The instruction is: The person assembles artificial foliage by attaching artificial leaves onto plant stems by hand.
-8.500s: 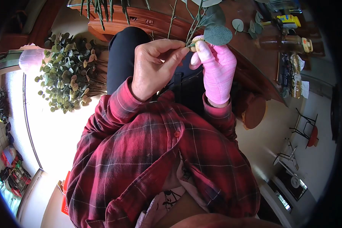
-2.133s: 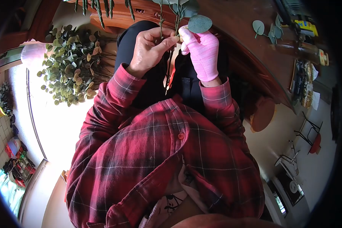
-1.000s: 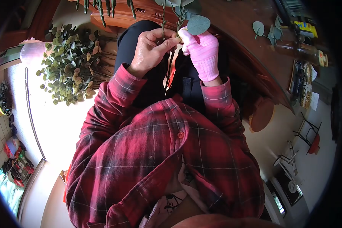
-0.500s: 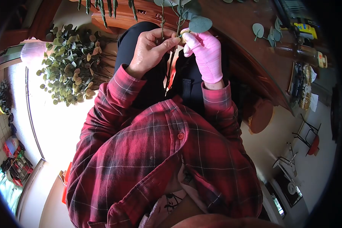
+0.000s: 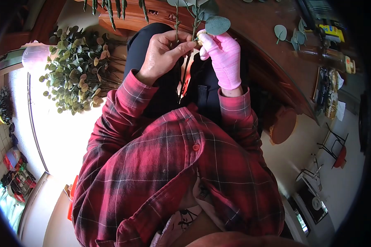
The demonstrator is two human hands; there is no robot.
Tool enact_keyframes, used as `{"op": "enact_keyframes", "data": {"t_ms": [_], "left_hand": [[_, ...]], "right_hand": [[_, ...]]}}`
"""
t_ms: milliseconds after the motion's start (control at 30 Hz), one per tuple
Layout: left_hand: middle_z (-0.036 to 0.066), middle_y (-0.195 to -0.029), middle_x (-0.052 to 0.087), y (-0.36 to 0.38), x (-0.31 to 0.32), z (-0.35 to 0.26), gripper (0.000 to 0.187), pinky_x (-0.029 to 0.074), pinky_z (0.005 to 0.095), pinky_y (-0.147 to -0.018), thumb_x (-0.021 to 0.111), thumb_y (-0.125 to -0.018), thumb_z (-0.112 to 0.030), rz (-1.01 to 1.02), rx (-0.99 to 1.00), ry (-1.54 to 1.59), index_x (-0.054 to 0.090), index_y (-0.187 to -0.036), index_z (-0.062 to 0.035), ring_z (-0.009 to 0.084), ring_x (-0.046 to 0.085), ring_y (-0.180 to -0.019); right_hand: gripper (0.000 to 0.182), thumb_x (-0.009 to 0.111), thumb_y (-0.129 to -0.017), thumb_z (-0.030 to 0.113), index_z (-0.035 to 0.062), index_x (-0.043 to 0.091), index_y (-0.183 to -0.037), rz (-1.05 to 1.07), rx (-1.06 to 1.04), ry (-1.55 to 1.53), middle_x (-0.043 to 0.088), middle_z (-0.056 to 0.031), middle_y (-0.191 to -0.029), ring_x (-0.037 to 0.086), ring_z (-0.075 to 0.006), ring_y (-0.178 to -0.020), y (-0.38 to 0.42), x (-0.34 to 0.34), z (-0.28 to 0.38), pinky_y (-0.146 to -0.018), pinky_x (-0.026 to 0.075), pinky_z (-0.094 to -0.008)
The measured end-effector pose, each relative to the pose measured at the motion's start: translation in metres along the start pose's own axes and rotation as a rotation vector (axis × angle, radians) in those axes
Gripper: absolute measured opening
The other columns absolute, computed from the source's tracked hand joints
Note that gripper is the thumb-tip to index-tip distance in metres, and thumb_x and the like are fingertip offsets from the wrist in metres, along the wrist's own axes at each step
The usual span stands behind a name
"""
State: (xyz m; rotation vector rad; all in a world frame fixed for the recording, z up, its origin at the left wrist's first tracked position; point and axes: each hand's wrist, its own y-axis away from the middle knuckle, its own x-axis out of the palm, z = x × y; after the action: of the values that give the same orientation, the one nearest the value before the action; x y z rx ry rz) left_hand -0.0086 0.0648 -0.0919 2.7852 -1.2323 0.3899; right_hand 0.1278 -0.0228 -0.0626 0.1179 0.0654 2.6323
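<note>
Left hand (image 5: 163, 55), bare, pinches eucalyptus stems (image 5: 184, 70) between thumb and forefinger. Right hand (image 5: 223, 57), pink-gloved, fingers curled on same stems just beside it, round leaf (image 5: 217, 25) above fingertips. Loose sprigs (image 5: 290, 35) right of gloved hand.

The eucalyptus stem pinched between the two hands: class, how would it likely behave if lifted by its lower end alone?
The eucalyptus stem looks thin, so it would probably bend and sway. Its round leaf sits at the top, likely making it nod. The left hand and gloved right hand pinch it lightly, suggesting little weight.

Wooden table (image 5: 251, 29); loose leaves (image 5: 290, 35); bottle (image 5: 329, 55)
</note>
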Motion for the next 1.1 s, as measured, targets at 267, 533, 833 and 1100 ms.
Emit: {"op": "enact_keyframes", "data": {"t_ms": [267,533,833,1100], "left_hand": [[0.002,-0.073,0.062,0.0009,0.0013,-0.0016,0.009,0.045,0.0198,-0.062,0.062,-0.087,-0.005,0.004,-0.018,0.009,0.063,-0.091,0.0022,0.0053,0.055,-0.066],[0.001,-0.072,0.061,0.0017,0.0028,-0.0018,0.010,0.044,0.0198,-0.061,0.062,-0.087,-0.006,-0.008,-0.016,0.012,0.064,-0.092,0.0026,0.0052,0.054,-0.065],[0.002,-0.080,0.064,0.0008,0.0001,-0.0012,0.011,0.046,0.0195,-0.067,0.062,-0.087,-0.005,0.021,-0.013,0.008,0.064,-0.092,0.0049,0.0049,0.056,-0.073],[0.002,-0.080,0.064,0.0007,0.0004,-0.0013,0.011,0.046,0.0202,-0.068,0.062,-0.087,-0.004,0.019,-0.005,0.016,0.063,-0.091,0.0051,0.0052,0.056,-0.074]], "right_hand": [[0.012,0.062,-0.087,0.010,0.0013,0.063,-0.096,-0.022,-0.020,0.069,0.059,0.0001,-0.069,0.051,-0.0033,-0.054,0.0022,0.0032,0.0002,-0.050,0.040,-0.0182],[0.011,0.061,-0.087,0.009,0.0013,0.062,-0.094,-0.043,-0.036,0.105,0.057,-0.0002,-0.064,0.051,-0.0036,-0.052,0.0027,0.0056,-0.0036,-0.049,0.041,-0.0189],[0.010,0.061,-0.087,0.008,-0.0005,0.062,-0.093,-0.087,-0.010,0.037,0.058,-0.0006,-0.069,0.051,-0.0038,-0.052,0.0039,0.0086,-0.0035,-0.049,0.042,-0.0190],[0.010,0.061,-0.086,0.006,-0.0018,0.062,-0.092,-0.093,-0.004,-0.023,0.058,-0.0012,-0.070,0.051,-0.0045,-0.052,0.0045,0.0095,-0.0065,-0.049,0.041,-0.0194]]}}
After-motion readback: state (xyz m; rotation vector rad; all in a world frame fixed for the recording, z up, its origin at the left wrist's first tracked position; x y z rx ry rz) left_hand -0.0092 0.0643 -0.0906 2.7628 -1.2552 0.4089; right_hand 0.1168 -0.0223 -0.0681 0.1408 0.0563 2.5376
